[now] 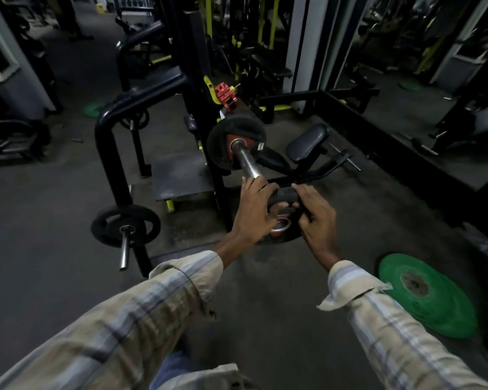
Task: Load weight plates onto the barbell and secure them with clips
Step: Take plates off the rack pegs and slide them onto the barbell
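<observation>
A steel barbell sleeve (245, 161) points toward me from the rack, with one black plate with a red centre (231, 136) sitting on it. Just below the sleeve's end I hold a second black plate (282, 198) with a red hub and steel centre ring. My left hand (255, 209) grips its left rim and my right hand (316, 218) grips its right rim. The plate's hole sits below the sleeve's tip, not on it. A red clip (226, 97) sits further back on the rack, behind the loaded plate.
Green plates (431, 294) lie stacked on the floor at the right. A black plate on a storage peg (126, 226) sticks out low on the left. A padded black seat (307, 142) stands right of the bar. Dark gym machines surround the rack.
</observation>
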